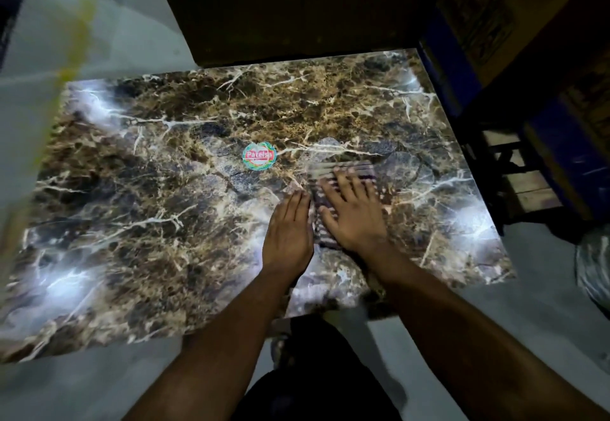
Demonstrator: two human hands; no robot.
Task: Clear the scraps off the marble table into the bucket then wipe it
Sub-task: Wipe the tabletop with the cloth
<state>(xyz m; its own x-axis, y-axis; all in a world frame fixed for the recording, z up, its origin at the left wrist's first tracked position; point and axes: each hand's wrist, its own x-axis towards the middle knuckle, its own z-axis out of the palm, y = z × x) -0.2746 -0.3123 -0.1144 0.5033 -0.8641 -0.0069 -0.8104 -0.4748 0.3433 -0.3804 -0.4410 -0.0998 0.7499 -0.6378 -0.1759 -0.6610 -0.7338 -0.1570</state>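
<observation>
One head-worn camera looks steeply down, close over the table (165,189), with both forearms reaching forward from below.

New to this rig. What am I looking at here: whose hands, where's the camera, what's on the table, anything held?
There is no robot: a person works with bare hands. The single picture comes from a wide-angle camera worn on the head, looking forward and down, so the forearms enter from the bottom edge.

The surface is a brown marble table with white veins. A round sticker sits near its middle. The right hand lies flat, fingers spread, on a striped cloth, which is blurred, probably from wiping. The left hand rests flat on the marble beside the cloth, at its edge. Neither hand has a grip on anything; both just press down. I see no scraps on the marble, and cannot pick out a bucket.
</observation>
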